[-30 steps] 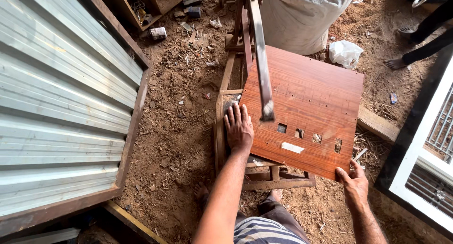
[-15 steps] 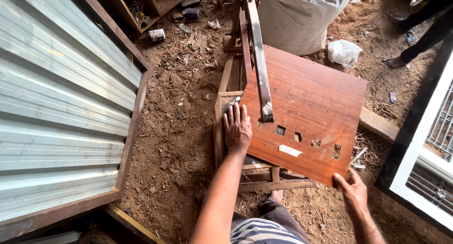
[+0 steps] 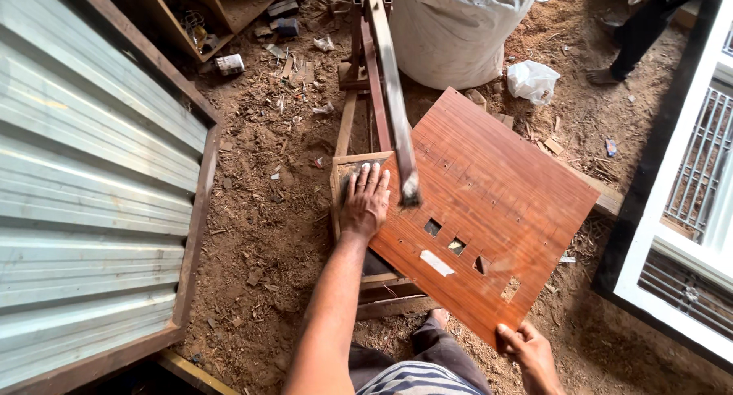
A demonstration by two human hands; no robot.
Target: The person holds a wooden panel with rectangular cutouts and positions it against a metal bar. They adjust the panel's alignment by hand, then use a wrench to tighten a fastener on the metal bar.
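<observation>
Left hand (image 3: 365, 202) lay flat, ungripping, on reddish-brown square laminate panel (image 3: 496, 204); right hand (image 3: 527, 348) pinched panel's near corner.

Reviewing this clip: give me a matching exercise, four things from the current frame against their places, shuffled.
Things:
1. left hand
2. right hand
3. big white sack
4. corrugated metal sheet

Places:
A. along the left of the view
B. gripping the near corner of the reddish-brown wooden panel
C. at the top, on the sawdust ground
D. flat on the panel's left edge, beside the wooden frame

Pairs: 1-D, 2-B, 3-C, 4-A
</observation>
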